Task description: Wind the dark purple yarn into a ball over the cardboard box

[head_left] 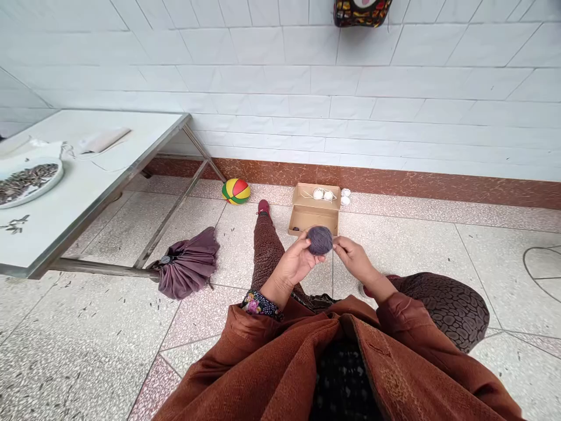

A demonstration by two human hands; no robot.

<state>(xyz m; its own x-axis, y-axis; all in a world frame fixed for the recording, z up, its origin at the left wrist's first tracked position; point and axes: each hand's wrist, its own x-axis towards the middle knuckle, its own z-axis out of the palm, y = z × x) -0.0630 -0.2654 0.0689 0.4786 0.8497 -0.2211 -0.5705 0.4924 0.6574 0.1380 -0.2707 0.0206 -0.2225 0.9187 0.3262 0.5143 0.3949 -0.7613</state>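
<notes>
Snugly, yarn ball (319,240) in curled left fingers (302,243), right fingertips (339,243) pinched beside it, their hold unclear

table (87,193), white top on metal frame: one round white dish (49,185), filled with dark seeds or husks (28,178); one folded beige cloth (105,140); small loose cluster of greyish bits (16,224), near the dish.
floor (394,234), speckled terrazzo: one red, yellow and green ball (235,191), near table's far leg (205,152); one open cardboard box (301,217); two white round objects (346,200), just beside the box; scattered dark flecks (94,318); one purple umbrella (190,266), floor contact unclear.
</notes>
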